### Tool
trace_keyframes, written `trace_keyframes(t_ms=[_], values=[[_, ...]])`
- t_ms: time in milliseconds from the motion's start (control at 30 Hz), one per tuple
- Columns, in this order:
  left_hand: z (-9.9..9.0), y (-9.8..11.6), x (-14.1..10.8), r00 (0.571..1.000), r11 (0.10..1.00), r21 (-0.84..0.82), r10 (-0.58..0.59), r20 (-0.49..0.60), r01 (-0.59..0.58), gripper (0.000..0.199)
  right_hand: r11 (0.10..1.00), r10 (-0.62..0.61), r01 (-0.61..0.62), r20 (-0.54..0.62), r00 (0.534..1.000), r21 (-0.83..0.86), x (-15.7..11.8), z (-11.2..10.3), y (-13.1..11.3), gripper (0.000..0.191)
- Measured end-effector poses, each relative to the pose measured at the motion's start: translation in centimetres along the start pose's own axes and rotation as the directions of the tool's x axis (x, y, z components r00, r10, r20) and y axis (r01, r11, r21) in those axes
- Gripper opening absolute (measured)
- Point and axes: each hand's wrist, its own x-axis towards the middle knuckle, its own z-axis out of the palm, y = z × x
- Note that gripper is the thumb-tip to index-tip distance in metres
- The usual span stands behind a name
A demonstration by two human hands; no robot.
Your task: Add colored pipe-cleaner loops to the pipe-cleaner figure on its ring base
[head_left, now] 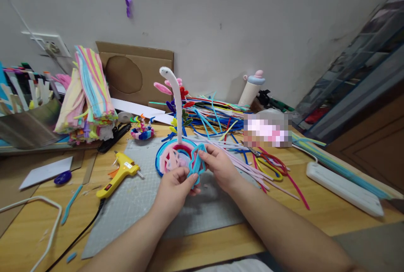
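Between my two hands is a light blue bent pipe cleaner shape (196, 163), held above the grey cutting mat (217, 211). My left hand (175, 185) pinches its lower part with thumb and fingers. At its upper right side, my right hand (221, 166) grips it between thumb and fingers. Just behind stands a pipe cleaner piece with a round base (160, 158) of blue, pink and red rings. A white curved stem (176, 103) rises from that base, with coloured loops visible beside it.
A yellow glue gun (121, 175) lies on the mat's left side, its black cord running forward. Scissors (271, 166) lie among loose pipe cleaners (246, 164) at right. Also around are a power strip (344, 190), a bottle (251, 89) and pipe cleaner bundles (94, 91).
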Motion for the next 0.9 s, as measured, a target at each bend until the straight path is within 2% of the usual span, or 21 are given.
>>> trace_keyframes(t_ms=[200, 367, 533, 633, 700, 767, 833, 867, 900], values=[[0.1, -0.3, -0.2, 0.999, 1.0, 0.005, -0.023, 0.041, 0.023, 0.025, 0.997, -0.039, 0.041, 0.025, 0.999, -0.069, 0.5, -1.0, -1.0, 0.017], [0.4, -0.3, -0.1, 1.0, 0.999, -0.035, 0.0, 0.023, 0.001, 0.024, 0.997, -0.012, 0.013, 0.016, 1.0, -0.08, 0.2, -0.7, -0.9, 0.019], [0.5, -0.6, -0.4, 1.0, 1.0, -0.015, -0.004, 0.019, 0.004, 0.028, 0.995, 0.009, -0.003, 0.063, 0.998, -0.095, -0.1, -0.1, -0.8, 0.021], [0.1, -0.2, -0.9, 0.995, 0.991, 0.096, 0.097, 0.0, -0.096, 0.025, 0.997, 0.022, -0.018, 0.054, 0.998, -0.075, 0.1, -0.3, -0.6, 0.023], [-0.5, 0.7, -1.1, 0.965, 0.949, 0.211, 0.253, -0.069, -0.234, 0.02, 0.998, 0.024, -0.024, 0.012, 1.0, -0.051, 0.5, -0.8, -0.4, 0.024], [-1.6, 1.8, -0.9, 0.907, 0.925, 0.227, 0.354, -0.228, -0.304, 0.023, 0.999, 0.048, -0.049, -0.036, 0.998, -0.021, 1.0, -1.4, -0.1, 0.026], [-3.1, 2.6, -0.1, 0.84, 0.926, 0.225, 0.372, -0.395, -0.304, 0.023, 0.993, 0.115, -0.115, -0.059, 0.992, 0.0, 1.4, -1.8, 0.2, 0.027], [-3.9, 2.7, 0.5, 0.823, 0.929, 0.247, 0.359, -0.441, -0.274, 0.024, 0.988, 0.154, -0.154, -0.056, 0.986, 0.0, 1.7, -1.9, 0.4, 0.027], [-4.7, 2.7, 1.2, 0.824, 0.93, 0.295, 0.339, -0.455, -0.22, 0.026, 0.982, 0.187, -0.187, -0.049, 0.981, -0.01, 1.9, -1.9, 0.6, 0.028]])
